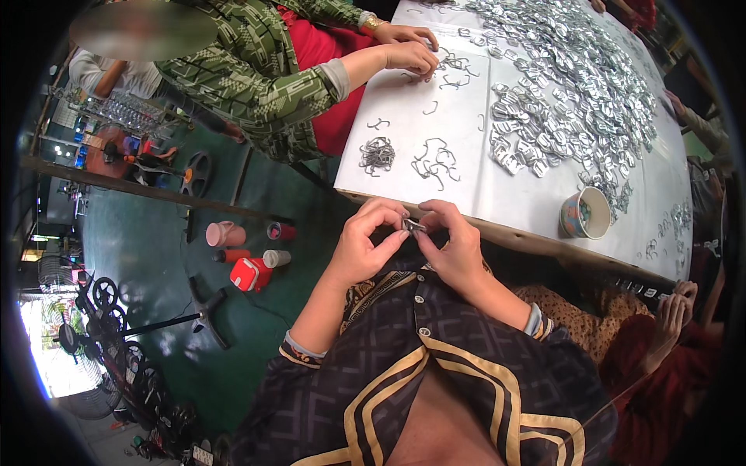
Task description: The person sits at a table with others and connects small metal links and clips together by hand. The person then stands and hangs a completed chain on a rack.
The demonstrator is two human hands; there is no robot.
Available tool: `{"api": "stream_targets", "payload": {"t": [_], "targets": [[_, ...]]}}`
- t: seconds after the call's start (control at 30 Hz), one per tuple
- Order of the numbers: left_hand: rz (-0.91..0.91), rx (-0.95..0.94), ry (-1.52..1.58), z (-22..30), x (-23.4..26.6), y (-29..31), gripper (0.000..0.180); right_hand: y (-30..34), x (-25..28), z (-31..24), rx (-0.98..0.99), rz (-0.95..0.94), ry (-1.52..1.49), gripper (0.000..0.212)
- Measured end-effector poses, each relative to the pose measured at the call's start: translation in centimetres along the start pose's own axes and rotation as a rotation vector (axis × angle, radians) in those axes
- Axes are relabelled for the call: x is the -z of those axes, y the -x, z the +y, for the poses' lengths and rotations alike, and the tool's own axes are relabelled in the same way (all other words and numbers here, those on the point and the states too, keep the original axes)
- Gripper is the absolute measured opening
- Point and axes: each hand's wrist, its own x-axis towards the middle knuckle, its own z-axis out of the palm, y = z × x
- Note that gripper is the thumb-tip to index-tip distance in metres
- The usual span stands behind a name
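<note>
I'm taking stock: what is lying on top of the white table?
On the white table lie a large heap of flat metal pieces, smaller clusters of bent wire pieces and a patterned cup. The tabletop beneath the heap is mostly covered.

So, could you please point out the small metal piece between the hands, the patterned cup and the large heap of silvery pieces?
Small metal piece point(413, 225): head view, on its exposed middle.
Patterned cup point(573, 217): head view, on its outer wall.
Heap of silvery pieces point(575, 97): head view, near its middle.

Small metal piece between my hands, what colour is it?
Silver-grey; the head view shows the small metal piece best.
</note>
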Motion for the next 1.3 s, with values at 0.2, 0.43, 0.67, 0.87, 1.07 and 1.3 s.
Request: {"api": "stream_targets", "payload": {"t": [0.2, 0.43, 0.67, 0.87, 1.07, 1.3], "targets": [[0.061, 0.077, 0.115, -0.6, -0.7, 0.4, 0.010, 0.0, -0.1, -0.5, 0.003, -0.052, -0.005, 0.040], [0.137, 0.042, 0.199, -1.1, -1.1, 0.9, 0.009, -0.7, 1.7, 0.0, 0.094, 0.000, 0.065, 0.036], [0.116, 0.029, 0.205, -0.6, -0.4, 1.0, 0.011, -1.6, 12.5, 3.9, 0.006, 0.652, 1.084, 0.049], [0.101, 0.022, 0.188, -0.5, -0.3, 0.4, 0.012, 0.8, 21.7, 8.7, -0.234, 0.854, 1.003, 0.050], [0.091, 0.034, 0.196, -0.5, -0.2, 0.4, 0.011, 2.7, 32.5, 13.7, -0.507, 0.441, 0.623, 0.049], [0.122, 0.065, 0.208, -0.6, -0.4, 0.9, 0.011, -0.2, 33.8, 16.6, -0.614, 0.173, 0.683, 0.056]]}}
